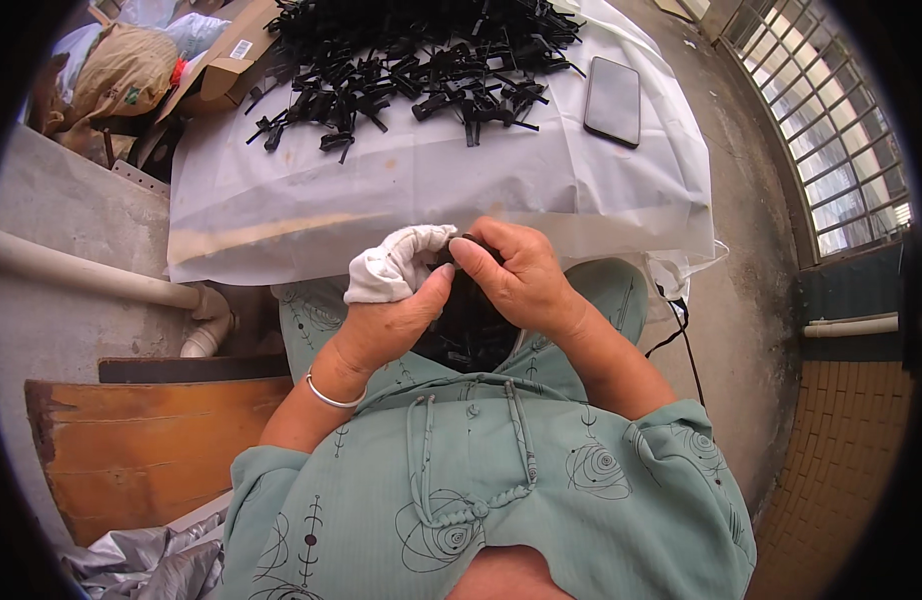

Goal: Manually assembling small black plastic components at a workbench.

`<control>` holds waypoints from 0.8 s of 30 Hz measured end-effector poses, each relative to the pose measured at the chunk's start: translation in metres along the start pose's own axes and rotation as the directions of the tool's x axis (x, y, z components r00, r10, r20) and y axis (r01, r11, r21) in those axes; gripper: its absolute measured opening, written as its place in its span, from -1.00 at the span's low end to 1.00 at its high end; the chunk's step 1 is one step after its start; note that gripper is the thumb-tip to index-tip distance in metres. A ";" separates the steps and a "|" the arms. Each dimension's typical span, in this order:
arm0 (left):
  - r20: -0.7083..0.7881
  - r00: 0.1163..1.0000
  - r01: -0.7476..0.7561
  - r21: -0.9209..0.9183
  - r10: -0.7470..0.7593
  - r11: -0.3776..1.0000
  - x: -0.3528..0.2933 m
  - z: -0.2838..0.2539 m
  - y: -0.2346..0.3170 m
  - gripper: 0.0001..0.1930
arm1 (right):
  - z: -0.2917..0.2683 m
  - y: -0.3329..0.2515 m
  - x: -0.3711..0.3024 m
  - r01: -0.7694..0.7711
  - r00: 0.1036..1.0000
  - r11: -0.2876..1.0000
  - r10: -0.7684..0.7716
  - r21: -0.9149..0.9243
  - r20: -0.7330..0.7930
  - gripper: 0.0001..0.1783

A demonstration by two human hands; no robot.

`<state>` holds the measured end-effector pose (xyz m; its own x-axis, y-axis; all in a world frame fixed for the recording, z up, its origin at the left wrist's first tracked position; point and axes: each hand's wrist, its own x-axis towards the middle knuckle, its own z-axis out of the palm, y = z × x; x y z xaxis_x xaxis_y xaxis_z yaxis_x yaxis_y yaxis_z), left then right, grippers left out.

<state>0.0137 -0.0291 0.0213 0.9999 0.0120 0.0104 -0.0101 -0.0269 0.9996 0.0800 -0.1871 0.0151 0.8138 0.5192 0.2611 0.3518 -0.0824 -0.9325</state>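
Note:
My left hand (413,300) wears a white cloth cover (386,268) over its fingers, with the thumb bare. My bare right hand (526,270) meets it just off the table's near edge. Between the fingertips of both hands is a small black part (478,243), mostly hidden, so its exact shape does not show. Beneath the hands, a dark mass of black pieces (466,335) lies between my knees. Farther off on the table is a big heap of black plastic parts (421,60) with thin stems, a few of them strewn toward me.
White sheeting (481,180) covers the table. A dark phone (613,100) lies at its right. Far left are a cardboard box (231,65) and bags (121,75). A pipe (101,268) and a worn wooden board (161,430) stand at left, a barred window (831,120) at right.

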 end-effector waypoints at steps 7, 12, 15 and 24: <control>-0.099 0.990 -0.083 0.154 0.099 0.985 0.001 -0.001 -0.009 -0.68 | 0.001 0.006 0.000 0.063 0.979 0.996 -0.050 -0.063 0.199 -0.72; -0.083 0.964 -0.206 0.362 0.252 0.909 0.002 0.006 -0.008 -0.68 | 0.017 0.017 -0.004 -0.087 0.993 0.977 0.069 0.193 0.100 -0.68; -0.061 0.892 -0.352 0.529 0.448 0.772 0.003 0.009 -0.013 -0.66 | 0.023 0.022 -0.003 -0.126 0.990 0.981 0.115 0.150 0.082 -0.68; -0.187 0.959 -0.159 0.264 0.212 0.951 -0.001 0.013 -0.017 -0.65 | 0.019 0.019 -0.006 -0.141 0.982 0.939 0.092 0.314 0.166 -0.66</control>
<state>0.0131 -0.0412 0.0037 0.9546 0.1929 0.2271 -0.1654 -0.2910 0.9423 0.0731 -0.1759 -0.0085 0.7547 0.6432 0.1292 0.0703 0.1165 -0.9907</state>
